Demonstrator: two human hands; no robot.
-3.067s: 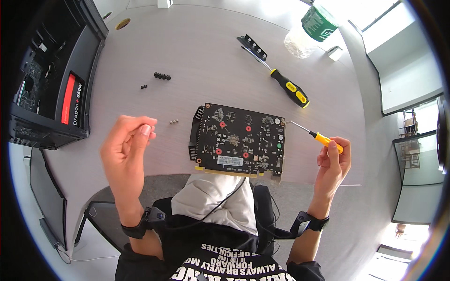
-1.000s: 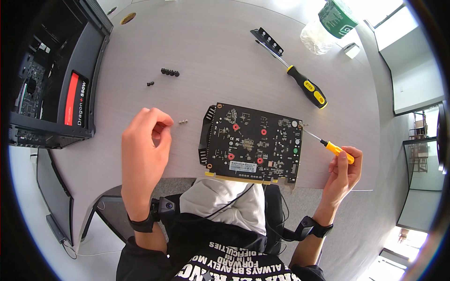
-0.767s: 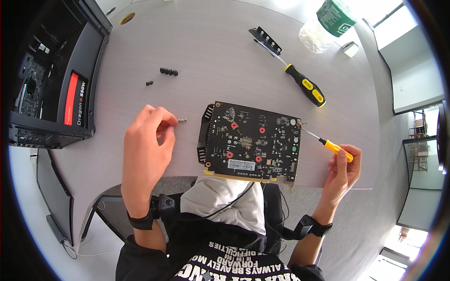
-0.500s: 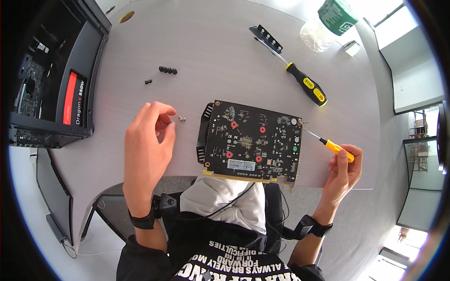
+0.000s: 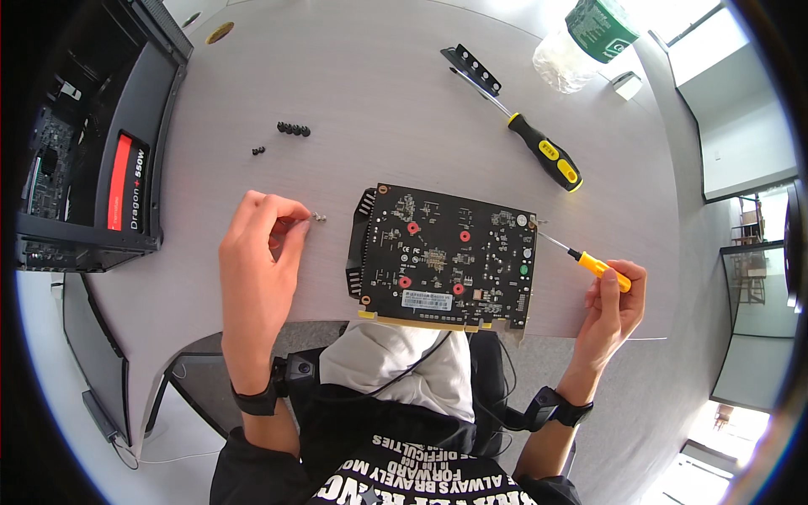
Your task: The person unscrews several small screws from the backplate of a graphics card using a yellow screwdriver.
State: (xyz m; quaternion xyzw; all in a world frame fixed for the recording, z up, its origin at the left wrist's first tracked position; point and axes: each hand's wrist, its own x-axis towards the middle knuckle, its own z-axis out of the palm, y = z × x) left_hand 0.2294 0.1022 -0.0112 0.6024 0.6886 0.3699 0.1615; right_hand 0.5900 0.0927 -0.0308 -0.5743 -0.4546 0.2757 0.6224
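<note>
A black graphics card [image 5: 446, 257] lies on the table in front of me, its circuit side up, with red washers around several of its holes. My right hand [image 5: 616, 307] grips a small screwdriver [image 5: 604, 268] by its yellow handle; the thin shaft points at the card's upper right corner. Left of the card, my left hand [image 5: 265, 248] has thumb and forefinger brought together beside a few tiny silver screws [image 5: 318, 217]. Whether a screw is between those fingertips is hidden.
Farther off lie a larger black-and-yellow screwdriver [image 5: 545, 151], a black slotted bracket [image 5: 475, 69], and two groups of small black screws [image 5: 294, 130]. An open computer case [image 5: 93, 168] stands at the left. A clear container with a green label [image 5: 599, 32] is at the back right.
My left thumb and forefinger have closed together next to the silver screws. My right hand still holds the small screwdriver at the card's corner. The whole view has shifted slightly.
</note>
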